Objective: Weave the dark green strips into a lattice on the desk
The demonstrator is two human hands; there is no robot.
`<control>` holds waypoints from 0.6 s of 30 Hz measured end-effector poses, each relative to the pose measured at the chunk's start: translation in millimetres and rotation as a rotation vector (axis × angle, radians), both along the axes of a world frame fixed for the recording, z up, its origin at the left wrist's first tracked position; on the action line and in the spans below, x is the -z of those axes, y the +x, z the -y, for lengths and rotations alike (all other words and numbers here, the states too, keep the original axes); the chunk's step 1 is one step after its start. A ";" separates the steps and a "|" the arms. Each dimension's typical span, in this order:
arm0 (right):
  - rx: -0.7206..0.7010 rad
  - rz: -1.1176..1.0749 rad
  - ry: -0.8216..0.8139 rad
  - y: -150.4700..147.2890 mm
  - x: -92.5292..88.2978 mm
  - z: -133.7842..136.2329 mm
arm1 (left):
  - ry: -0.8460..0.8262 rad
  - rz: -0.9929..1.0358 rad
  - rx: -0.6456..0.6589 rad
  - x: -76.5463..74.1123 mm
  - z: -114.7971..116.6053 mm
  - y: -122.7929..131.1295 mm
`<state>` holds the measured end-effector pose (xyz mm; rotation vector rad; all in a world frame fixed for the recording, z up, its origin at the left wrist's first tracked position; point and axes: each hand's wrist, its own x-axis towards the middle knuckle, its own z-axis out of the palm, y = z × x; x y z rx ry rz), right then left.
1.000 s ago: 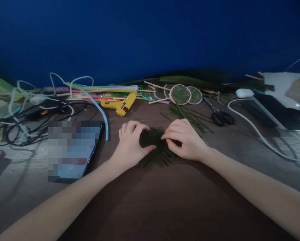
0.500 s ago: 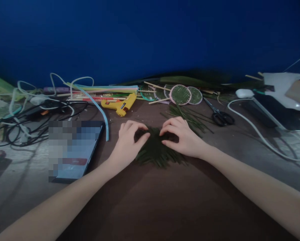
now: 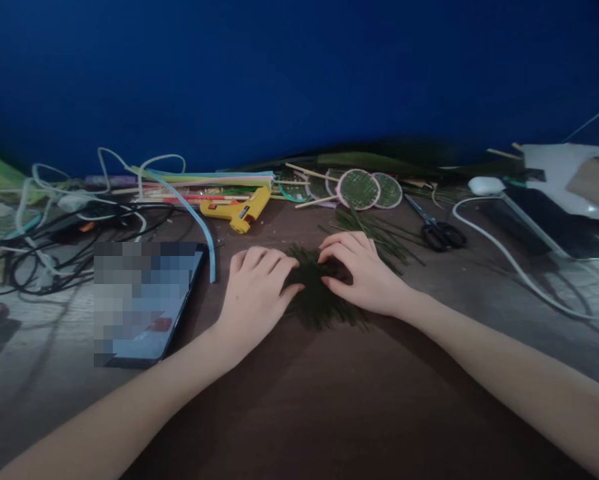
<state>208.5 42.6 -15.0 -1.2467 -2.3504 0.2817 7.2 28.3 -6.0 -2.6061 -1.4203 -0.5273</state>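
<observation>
The left hand (image 3: 257, 287) curls at green strips (image 3: 322, 307) lying on the counter (image 3: 309, 400); the right hand (image 3: 357, 273) mirrors it. Both grips look narrow; I cannot tell if they pinch anything. Arranging seems underway, next needing a light touch.

- The tabletop (image 3: 299, 407) is dark brown midway, greyer at both sides.
- A heap of dark green strips (image 3: 320, 310) lies near the centre.
- Looser strips (image 3: 387, 241), probably alike, lie behind it.
- A yellow glue gun (image 3: 237, 212), black-handled scissors (image 3: 433, 227) and a phone (image 3: 152, 310) also rest here.
</observation>
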 end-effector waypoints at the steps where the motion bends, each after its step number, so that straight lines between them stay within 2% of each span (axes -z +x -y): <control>1: -0.002 -0.001 0.002 0.2 0.0 0.0 | 0.004 0.005 0.008 -0.1 -0.6 -0.6; 18: -0.007 -0.005 -0.037 0.0 -2.0 -0.6 | -0.121 0.064 0.029 1.8 -3.3 -0.6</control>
